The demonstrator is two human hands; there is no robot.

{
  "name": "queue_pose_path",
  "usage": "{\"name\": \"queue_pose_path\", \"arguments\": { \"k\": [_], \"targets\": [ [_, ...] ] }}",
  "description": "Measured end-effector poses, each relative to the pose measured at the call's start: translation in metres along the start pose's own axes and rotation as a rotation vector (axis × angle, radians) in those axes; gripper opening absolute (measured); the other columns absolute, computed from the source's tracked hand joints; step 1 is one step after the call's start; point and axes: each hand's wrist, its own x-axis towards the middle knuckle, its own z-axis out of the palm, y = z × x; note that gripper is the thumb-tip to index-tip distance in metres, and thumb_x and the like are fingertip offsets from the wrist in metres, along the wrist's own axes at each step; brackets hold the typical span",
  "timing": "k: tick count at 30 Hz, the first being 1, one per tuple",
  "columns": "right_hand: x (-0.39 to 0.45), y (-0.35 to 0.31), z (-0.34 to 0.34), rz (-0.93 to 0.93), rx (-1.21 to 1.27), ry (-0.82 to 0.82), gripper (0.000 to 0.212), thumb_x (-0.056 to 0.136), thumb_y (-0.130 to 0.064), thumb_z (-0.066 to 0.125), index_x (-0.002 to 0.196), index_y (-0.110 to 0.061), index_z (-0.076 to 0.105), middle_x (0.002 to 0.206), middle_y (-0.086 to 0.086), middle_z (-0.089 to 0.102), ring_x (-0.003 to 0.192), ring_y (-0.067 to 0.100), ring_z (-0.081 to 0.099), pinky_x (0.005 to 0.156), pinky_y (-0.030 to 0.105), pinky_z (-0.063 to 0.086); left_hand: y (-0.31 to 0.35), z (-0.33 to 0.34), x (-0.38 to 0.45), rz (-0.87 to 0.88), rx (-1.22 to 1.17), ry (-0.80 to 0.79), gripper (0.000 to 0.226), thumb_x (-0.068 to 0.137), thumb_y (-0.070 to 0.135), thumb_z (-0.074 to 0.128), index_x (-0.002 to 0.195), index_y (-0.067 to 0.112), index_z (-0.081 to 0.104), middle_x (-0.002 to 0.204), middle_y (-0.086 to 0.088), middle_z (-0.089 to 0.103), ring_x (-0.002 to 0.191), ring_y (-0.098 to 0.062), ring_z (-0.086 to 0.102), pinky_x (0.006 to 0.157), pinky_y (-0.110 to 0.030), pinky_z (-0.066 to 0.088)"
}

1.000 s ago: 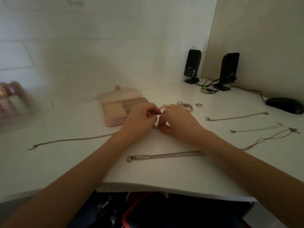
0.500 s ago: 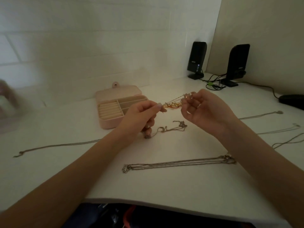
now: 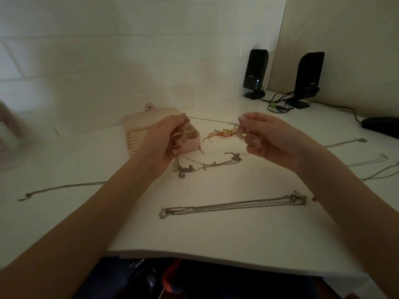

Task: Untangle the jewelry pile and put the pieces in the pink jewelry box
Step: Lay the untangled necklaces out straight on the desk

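Observation:
My left hand (image 3: 167, 140) pinches one end of a thin silver chain (image 3: 207, 120), held taut above the desk. My right hand (image 3: 264, 134) pinches the other end, where gold and orange pieces of the jewelry pile (image 3: 224, 132) hang tangled. More tangled silver chain (image 3: 200, 165) trails from my left hand down onto the desk. The open pink jewelry box (image 3: 138, 134) sits just behind my left hand, which hides part of it.
Straightened chains lie on the white desk: a doubled one (image 3: 233, 205) near the front edge, one (image 3: 64, 187) at left, several (image 3: 367, 162) at right. Two black speakers (image 3: 255, 74) with cables stand at the back; a black mouse (image 3: 381, 126) lies far right.
Both hands lifted off the desk and drew apart, stretching a chain between them out of the pile. The camera view shifted down and closer.

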Motion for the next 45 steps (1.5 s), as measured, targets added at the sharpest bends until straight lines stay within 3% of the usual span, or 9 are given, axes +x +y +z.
{"name": "queue_pose_path", "arguments": {
  "k": [6,11,14,18,24,29,34,40,45],
  "targets": [
    [-0.002,-0.001,-0.007,-0.145,-0.594,0.247,0.017,0.093,-0.010,0.057,0.102,-0.017,0.069,0.081,-0.001,0.065,0.058,0.003,0.057,0.057,0.016,0.051,0.003,-0.005,0.002,-0.032,-0.041,-0.019,0.031,0.093,0.028,0.052,0.064,0.018,0.045,0.049,0.009,0.038,0.037,-0.004,0.032,0.034,-0.016,0.021],
    [-0.002,-0.002,-0.010,-0.181,-0.713,0.273,0.018,0.095,-0.010,0.053,0.096,-0.016,0.070,0.086,0.004,0.069,0.067,0.008,0.065,0.060,0.017,0.055,0.001,-0.003,0.000,0.012,0.052,-0.013,0.024,0.095,0.022,0.052,0.071,0.016,0.057,0.049,0.008,0.047,0.041,-0.004,0.042,0.038,-0.017,0.032],
    [-0.005,-0.004,-0.006,-0.188,-0.517,0.210,0.018,0.096,-0.010,0.050,0.094,-0.013,0.068,0.088,0.009,0.070,0.071,0.013,0.069,0.065,0.020,0.057,-0.007,-0.003,0.001,0.056,0.166,-0.129,0.015,0.090,0.016,0.057,0.079,0.013,0.066,0.067,0.002,0.063,0.065,-0.010,0.060,0.062,-0.024,0.052],
    [-0.010,-0.012,0.003,-0.208,-0.078,0.025,0.019,0.095,-0.004,0.047,0.101,-0.005,0.065,0.081,0.005,0.067,0.072,0.012,0.066,0.071,0.025,0.058,-0.015,-0.002,0.001,0.133,0.363,-0.240,0.011,0.081,0.023,0.068,0.091,0.026,0.072,0.097,0.005,0.071,0.100,-0.013,0.061,0.099,-0.036,0.044],
    [-0.012,-0.012,0.017,-0.215,0.220,-0.113,0.023,0.091,0.007,0.045,0.104,-0.002,0.063,0.077,0.007,0.063,0.072,0.011,0.065,0.066,0.018,0.055,-0.021,0.030,-0.013,0.054,0.535,-0.476,0.051,0.079,0.031,0.065,0.127,0.018,0.054,0.122,0.006,0.064,0.112,-0.004,0.059,0.096,-0.021,0.046],
    [-0.014,-0.015,0.014,-0.255,0.383,-0.058,0.018,0.086,0.007,0.052,0.095,-0.005,0.061,0.073,0.005,0.064,0.066,0.010,0.063,0.065,0.016,0.054,-0.023,0.052,-0.016,0.052,0.450,-0.458,0.012,0.094,0.016,0.053,0.100,0.012,0.062,0.080,0.001,0.071,0.082,-0.016,0.069,0.089,-0.028,0.051],
    [-0.010,-0.019,-0.010,-0.277,0.695,0.188,0.021,0.084,0.009,0.055,0.100,-0.005,0.058,0.083,0.008,0.054,0.064,0.014,0.056,0.069,0.025,0.052,-0.013,0.036,-0.009,0.074,0.440,-0.305,0.016,0.094,0.009,0.054,0.090,0.014,0.069,0.064,0.008,0.063,0.054,-0.002,0.053,0.066,-0.021,0.053],
    [-0.012,-0.013,-0.025,-0.318,0.180,0.368,0.022,0.086,0.010,0.051,0.093,-0.010,0.059,0.079,0.006,0.055,0.075,0.015,0.055,0.077,0.025,0.054,0.005,0.022,-0.020,0.066,0.588,-0.167,0.007,0.085,0.006,0.066,0.091,0.005,0.070,0.076,-0.005,0.072,0.052,-0.005,0.058,0.058,-0.019,0.052],
    [-0.031,0.007,-0.030,-0.313,-0.581,0.575,0.020,0.082,0.003,0.059,0.088,-0.016,0.066,0.083,0.001,0.060,0.074,0.015,0.063,0.077,0.034,0.057,0.013,0.012,-0.044,0.066,0.783,-0.118,0.005,0.076,0.004,0.074,0.079,0.005,0.071,0.050,0.001,0.065,0.044,-0.004,0.058,0.042,-0.014,0.046]
  ]
}}
